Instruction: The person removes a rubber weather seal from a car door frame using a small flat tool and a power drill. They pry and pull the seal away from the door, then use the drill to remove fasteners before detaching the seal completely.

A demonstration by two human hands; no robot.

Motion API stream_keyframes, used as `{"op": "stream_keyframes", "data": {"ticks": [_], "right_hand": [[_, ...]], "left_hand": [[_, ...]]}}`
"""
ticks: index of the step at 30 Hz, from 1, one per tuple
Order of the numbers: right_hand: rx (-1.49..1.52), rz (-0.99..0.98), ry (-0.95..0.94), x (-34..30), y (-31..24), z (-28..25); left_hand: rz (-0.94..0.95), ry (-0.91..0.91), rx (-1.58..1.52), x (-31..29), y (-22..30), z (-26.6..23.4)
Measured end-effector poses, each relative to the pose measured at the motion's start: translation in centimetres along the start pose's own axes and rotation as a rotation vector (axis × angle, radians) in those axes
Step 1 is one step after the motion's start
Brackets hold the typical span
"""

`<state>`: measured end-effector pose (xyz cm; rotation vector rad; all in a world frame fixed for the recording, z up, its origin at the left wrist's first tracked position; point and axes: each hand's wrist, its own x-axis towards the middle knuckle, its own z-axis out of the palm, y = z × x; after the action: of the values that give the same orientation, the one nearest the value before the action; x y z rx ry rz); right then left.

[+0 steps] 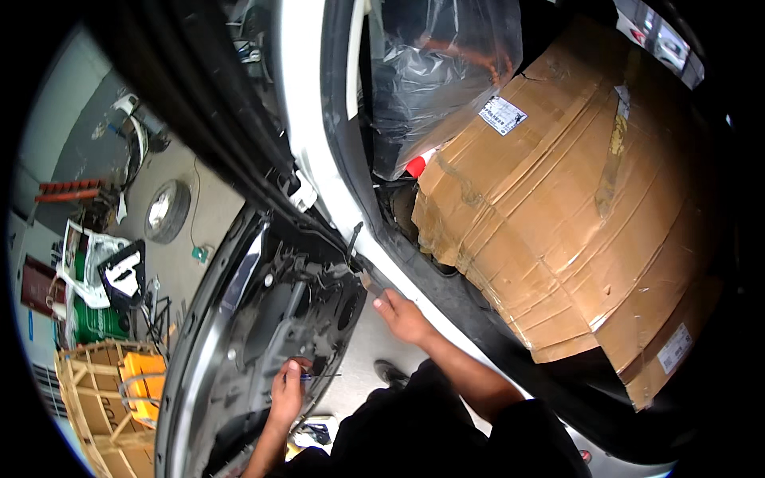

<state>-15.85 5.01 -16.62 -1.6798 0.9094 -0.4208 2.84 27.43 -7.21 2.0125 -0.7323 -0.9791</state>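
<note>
My left hand [287, 390] is closed around a screwdriver [323, 375], its thin shaft pointing right, in front of the inner side of an open car door [263, 319]. The door's trim panel is off, so dark metal and fittings show. In my right hand [404, 319] is a flat, narrow grey-brown tool [370, 283], whose exact kind I cannot make out. Its far end is close to the door check strap [354, 243], beside the white door frame [382, 259]. Whether it touches anything there is too small to tell.
A large brown cardboard piece [550, 215] fills the car's opening on the right, beside a seat in clear plastic [446, 72]. Left of the door are a wheel [168, 211], a wooden crate [103, 374] and an orange-yellow case [143, 388]. A shoe [390, 373] shows on the floor below.
</note>
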Motion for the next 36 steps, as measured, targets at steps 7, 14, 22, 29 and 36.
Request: {"op": "stream_keyframes", "data": {"ticks": [7, 14, 22, 29, 36], "right_hand": [[-0.194, -0.207, -0.064, 11.1, -1.0, -4.5], [-0.220, -0.347, -0.426, 17.7, -4.0, -8.4], [-0.191, -0.352, -0.408, 20.3, -6.5, -7.0], [-0.385, -0.375, -0.413, 20.6, -7.6, -8.2], [-0.550, -0.445, -0.409, 20.8, -9.4, -8.7]], "left_hand": [[-0.005, -0.208, 0.068, 4.1, 5.7, -1.4], [-0.016, -0.232, 0.151, 7.2, 11.1, 0.9], [-0.003, -0.369, 0.234, 10.3, 12.3, 1.0], [-0.017, -0.446, 0.063, 9.8, 10.7, 0.5], [-0.049, -0.465, -0.006, 9.3, 9.3, 0.7]]}}
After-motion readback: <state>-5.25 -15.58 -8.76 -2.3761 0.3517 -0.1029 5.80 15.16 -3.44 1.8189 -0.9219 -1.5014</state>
